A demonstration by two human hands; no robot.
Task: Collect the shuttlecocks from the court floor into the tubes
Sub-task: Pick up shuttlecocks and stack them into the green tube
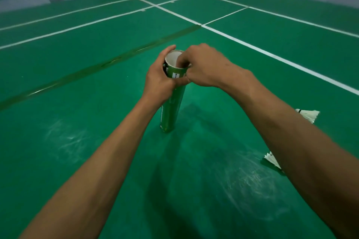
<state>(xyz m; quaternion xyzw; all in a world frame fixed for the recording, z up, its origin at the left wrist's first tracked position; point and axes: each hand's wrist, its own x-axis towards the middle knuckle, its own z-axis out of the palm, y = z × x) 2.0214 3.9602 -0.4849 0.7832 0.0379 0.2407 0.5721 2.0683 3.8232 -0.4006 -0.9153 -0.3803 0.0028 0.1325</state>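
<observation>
Two shuttlecocks (308,115) (273,160) left on court floor (77,87); left hand (158,81) grips green tube (171,110), right hand (202,66) fingers inside its mouth, contents unseen.

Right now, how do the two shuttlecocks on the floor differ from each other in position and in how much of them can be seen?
The farther shuttlecock lies on its side beyond the right forearm, its feather skirt pointing right; the nearer shuttlecock lies closer to the camera, its skirt pointing up-left. The farther one shows most of its skirt and a dark band; the nearer one is more hidden by the arm, its cork unseen. Both are white, feathered, and on the green court floor.
</observation>
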